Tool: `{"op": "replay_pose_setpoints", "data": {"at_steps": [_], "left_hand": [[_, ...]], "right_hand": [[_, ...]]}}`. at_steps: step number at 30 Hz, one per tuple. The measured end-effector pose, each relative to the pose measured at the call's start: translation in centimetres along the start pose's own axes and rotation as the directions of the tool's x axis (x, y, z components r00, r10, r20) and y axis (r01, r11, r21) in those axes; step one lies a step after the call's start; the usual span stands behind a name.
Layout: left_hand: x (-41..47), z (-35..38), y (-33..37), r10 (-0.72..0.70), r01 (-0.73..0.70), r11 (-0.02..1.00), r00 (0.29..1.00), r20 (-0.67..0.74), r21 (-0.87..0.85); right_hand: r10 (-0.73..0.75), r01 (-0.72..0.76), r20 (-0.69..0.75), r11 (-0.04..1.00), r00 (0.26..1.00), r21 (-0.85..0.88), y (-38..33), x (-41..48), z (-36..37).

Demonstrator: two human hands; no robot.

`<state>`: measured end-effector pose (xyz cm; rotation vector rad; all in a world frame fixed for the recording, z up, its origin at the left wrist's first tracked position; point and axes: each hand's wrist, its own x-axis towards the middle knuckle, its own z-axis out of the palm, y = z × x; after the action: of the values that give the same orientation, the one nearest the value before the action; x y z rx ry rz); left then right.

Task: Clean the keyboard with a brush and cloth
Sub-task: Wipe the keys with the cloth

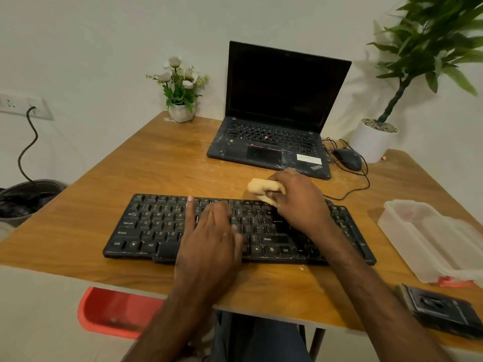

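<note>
1 view, worn on the head, wide-angle. Looks forward and down from the near edge of the table (146,163), close above the keyboard (156,226). Reaches back to the laptop (274,113) and the wall (104,35) behind.

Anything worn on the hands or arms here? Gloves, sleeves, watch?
No gloves: the left hand and right hand are bare. No watch or bracelet on either wrist. No sleeves in view; left forearm and right forearm are uncovered to the frame edge.

Dusty black keyboard (156,223) lies flat, tan cloth (257,185) bunched at far edge
</note>
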<state>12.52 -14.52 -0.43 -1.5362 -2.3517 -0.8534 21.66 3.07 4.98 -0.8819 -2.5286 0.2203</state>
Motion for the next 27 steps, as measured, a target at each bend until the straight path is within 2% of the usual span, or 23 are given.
{"op": "replay_pose_setpoints", "data": {"at_steps": [3, 5, 8, 10, 12, 15, 18, 20, 24, 27], "left_hand": [[0.4, -1.0, -1.0, -0.001, 0.002, 1.0, 0.999, -0.043, 0.01], [0.9, -2.6, -2.8, 0.005, -0.005, 1.0, 1.0, -0.005, 0.007], [1.4, -4.5, -6.1, 0.018, -0.043, 0.993, 0.975, 0.223, 0.107], [1.7, -4.8, -7.2, 0.033, -0.116, 0.976, 0.915, 0.402, 0.184], [2.2, -4.8, -7.2, 0.033, -0.158, 0.966, 0.861, 0.507, 0.205], [3.1, -5.1, -6.7, 0.051, -0.204, 0.952, 0.843, 0.536, 0.23], [3.5, -5.2, -6.5, 0.034, -0.21, 0.941, 0.838, 0.545, 0.264], [3.6, -5.2, -6.5, 0.022, -0.205, 0.941, 0.83, 0.558, 0.268], [3.9, -5.4, -7.0, 0.037, -0.178, 0.966, 0.811, 0.583, 0.185], [4.3, -6.4, -8.6, 0.027, -0.117, 0.987, 0.8, 0.599, 0.112]], "right_hand": [[0.046, -0.035, -0.049, 0.976, 0.998, 0.214, 0.1, -0.5, -0.5], [0.015, -0.003, -0.052, 0.977, 0.999, 0.214, -0.2, -0.9, -0.6], [-0.044, 0.043, 0.003, 0.996, 0.999, 0.074, -0.9, -1.0, 0.0], [-0.068, 0.067, 0.075, 0.998, 0.995, 0.011, -1.8, -0.9, 0.7], [-0.099, 0.099, 0.122, 0.995, 0.988, 0.01, -2.9, -0.6, 1.4], [-0.155, 0.152, 0.14, 0.988, 0.978, 0.037, -4.9, 0.0, 2.1], [-0.188, 0.198, 0.153, 0.979, 0.97, -0.053, -5.3, 0.3, 1.8], [-0.142, 0.166, 0.166, 0.976, 0.976, -0.139, -4.0, 0.1, 0.9], [0.053, -0.008, 0.142, 0.955, 0.988, -0.298, -0.3, -0.9, -1.5], [0.04, 0.005, 0.136, 0.95, 0.99, -0.311, -0.3, -1.1, -1.7]]}}
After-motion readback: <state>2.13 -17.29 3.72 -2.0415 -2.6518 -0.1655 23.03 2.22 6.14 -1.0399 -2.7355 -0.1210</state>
